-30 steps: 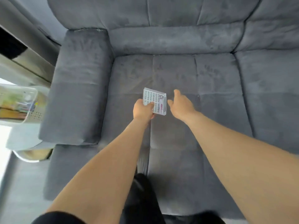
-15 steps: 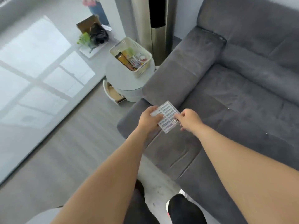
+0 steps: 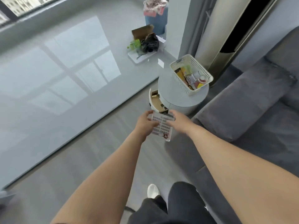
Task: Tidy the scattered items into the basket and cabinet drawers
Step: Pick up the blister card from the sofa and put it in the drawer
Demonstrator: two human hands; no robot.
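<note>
I hold a flat clear plastic case with rows of small dark items between both hands. My left hand grips its left edge. My right hand grips its right and far edge. The case hangs in the air just in front of the round white cabinet, whose drawer stands pulled out toward me. A white perforated basket sits on the cabinet top and holds several packets and small containers.
The grey sofa fills the right side, its armrest next to the cabinet. A tall floor-standing unit rises behind the basket. On the glossy floor at the back lie a cardboard box, a green plant and a black bag. My legs and a white shoe show below.
I have turned from the sofa seat toward the cabinet. Both hands carried the case from above the cushion to just in front of the open drawer, and my right hand has taken hold of it.
</note>
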